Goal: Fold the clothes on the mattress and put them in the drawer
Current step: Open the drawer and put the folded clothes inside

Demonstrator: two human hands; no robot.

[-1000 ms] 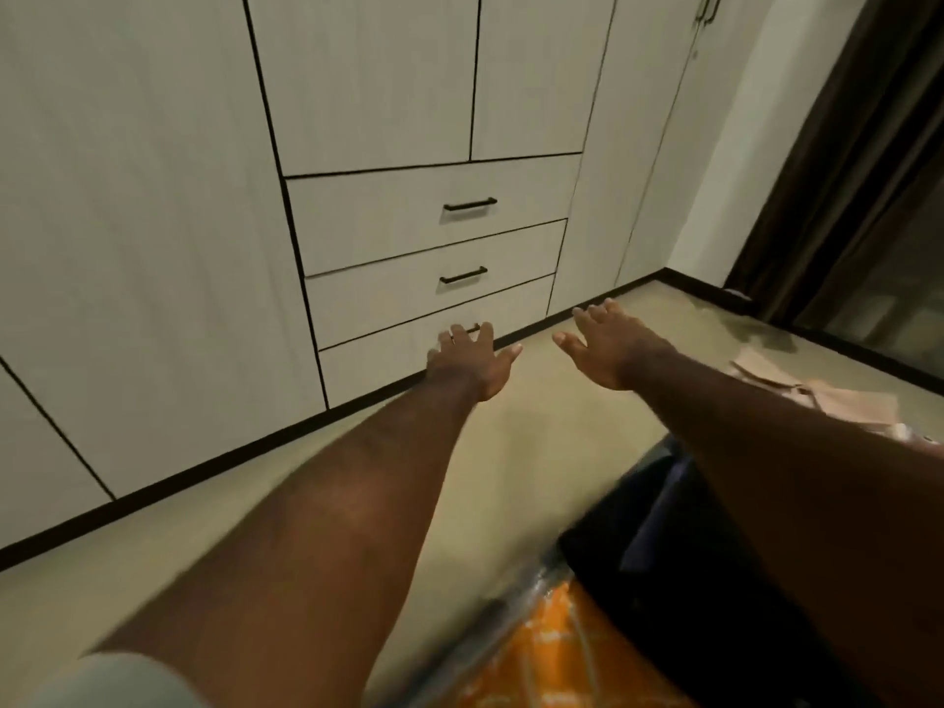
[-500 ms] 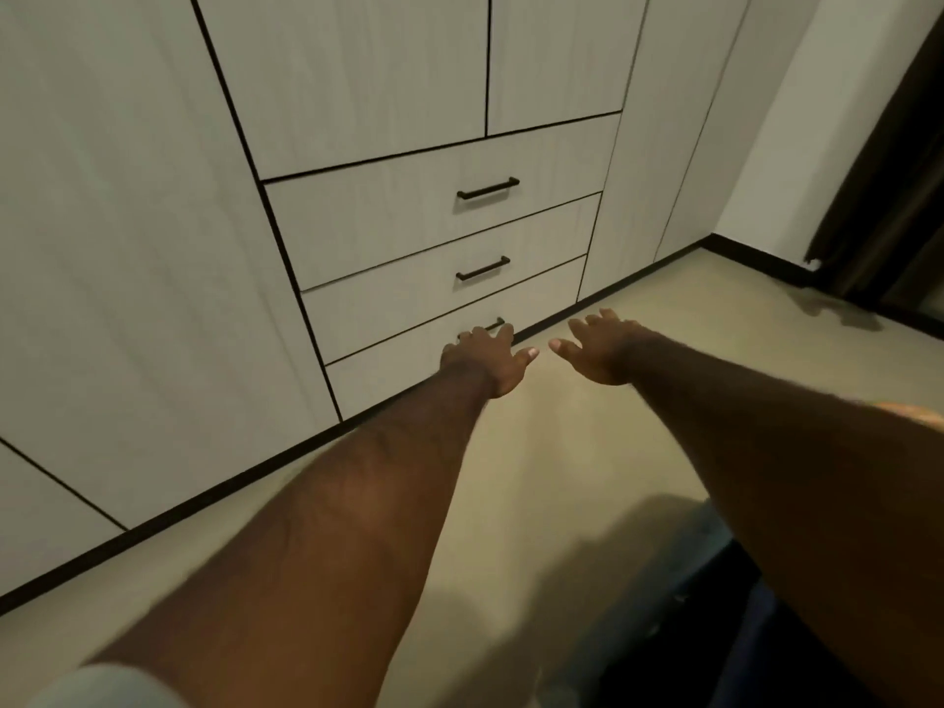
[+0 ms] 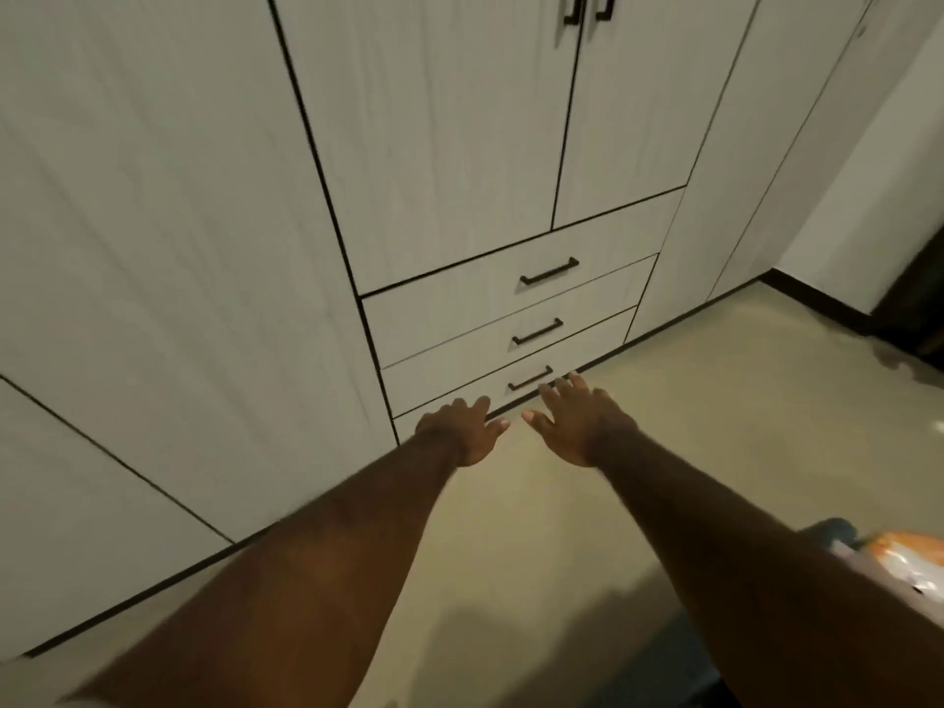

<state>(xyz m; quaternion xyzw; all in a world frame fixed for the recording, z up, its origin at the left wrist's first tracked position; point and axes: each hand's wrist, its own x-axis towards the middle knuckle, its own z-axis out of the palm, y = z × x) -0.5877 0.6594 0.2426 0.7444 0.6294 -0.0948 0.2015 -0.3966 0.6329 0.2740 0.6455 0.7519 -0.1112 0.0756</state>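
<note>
- Reaching forward with both arms at once, low over the pale floor (image 3: 715, 411) and toward the white wardrobe (image 3: 434, 145).
- The left hand (image 3: 459, 431) is spreading its fingers wide, palm down, and is carrying nothing.
- The right hand (image 3: 577, 426) is doing the same just beside it, fingers fanned and empty; the two thumbs are pointing at each other but staying apart.
- The bottom drawer (image 3: 587, 344) is sitting closed right ahead of the fingertips, and its dark bar handle (image 3: 530, 379) is showing just beyond the gap between the two hands.
- Whether any fingertip is touching the drawer front, I cannot tell; the edges are blurring.
- The middle drawer (image 3: 459, 350) and the top drawer (image 3: 459, 293) are stacking up beyond the hands, both closed.
- An orange-and-white bundle (image 3: 909, 559) in shiny wrap is peeking in beside the right forearm, well behind that hand.
</note>
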